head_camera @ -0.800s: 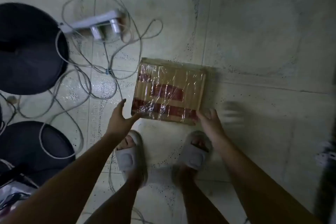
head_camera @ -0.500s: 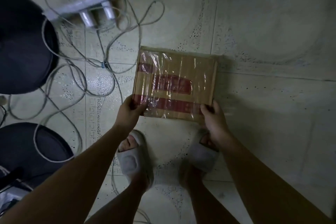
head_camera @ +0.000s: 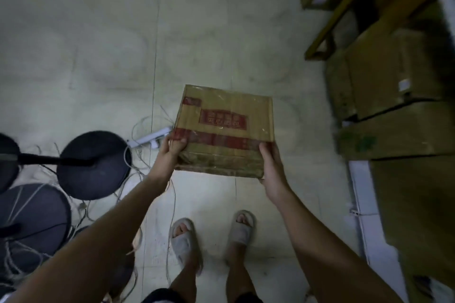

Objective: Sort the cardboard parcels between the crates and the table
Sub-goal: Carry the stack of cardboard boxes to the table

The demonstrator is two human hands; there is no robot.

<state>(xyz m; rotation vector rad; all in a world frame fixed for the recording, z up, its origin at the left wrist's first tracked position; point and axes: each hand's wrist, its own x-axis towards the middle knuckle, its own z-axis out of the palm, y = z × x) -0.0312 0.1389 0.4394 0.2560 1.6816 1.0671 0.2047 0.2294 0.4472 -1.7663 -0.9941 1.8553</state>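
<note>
Above pale floor tiles, left hand and right hand clasp the parcel with curled fingers; keeping it level should help the carry.

Parcel: held above floor between left hand and right hand. Stacked boxes: along floor's right edge. Round bases, cables: at floor's left edge.

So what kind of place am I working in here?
Probably a storeroom or a small packing area. Large cardboard boxes are stacked at the right, the floor is bare and scuffed with a power strip and loose cables on it, and both hands hold a taped parcel.
</note>
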